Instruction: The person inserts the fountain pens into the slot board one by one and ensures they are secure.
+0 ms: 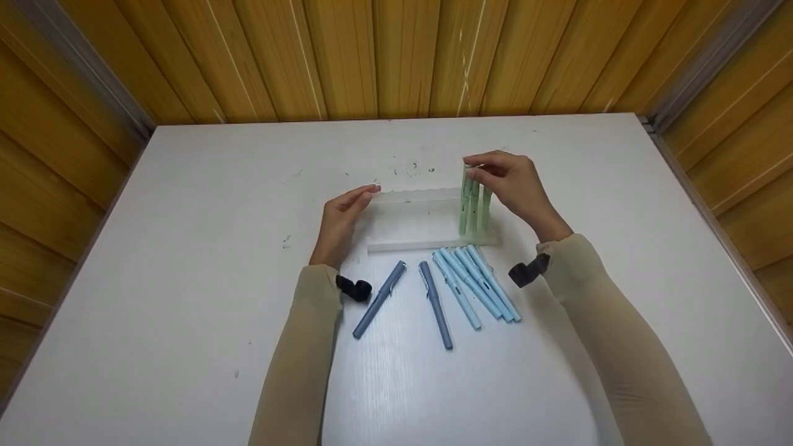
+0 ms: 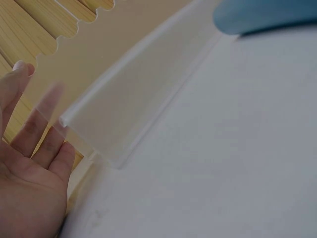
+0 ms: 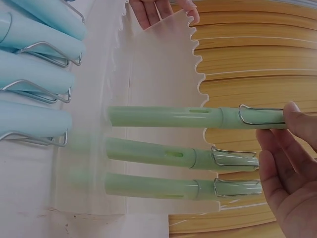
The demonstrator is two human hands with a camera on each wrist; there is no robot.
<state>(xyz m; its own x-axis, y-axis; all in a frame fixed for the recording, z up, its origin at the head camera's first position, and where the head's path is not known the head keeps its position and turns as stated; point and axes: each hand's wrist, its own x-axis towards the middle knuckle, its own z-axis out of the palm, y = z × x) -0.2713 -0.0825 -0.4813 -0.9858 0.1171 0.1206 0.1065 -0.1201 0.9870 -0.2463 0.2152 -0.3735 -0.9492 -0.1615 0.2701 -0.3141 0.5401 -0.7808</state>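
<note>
Pinching a green pen (image 3: 166, 117), the right grip (image 1: 517, 186) is holding it upright while the left grip (image 1: 339, 220) is apparently grasping the translucent rack (image 1: 418, 196) for steadiness.

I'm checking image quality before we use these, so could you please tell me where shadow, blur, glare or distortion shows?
Head view: a soft shadow on the white table beside the right sleeve; left wrist view: dim, with the blue pen at upper right blurred and cropped; right wrist view: pale highlights on the green pens, and the wall lines curve, probably lens distortion.
</note>
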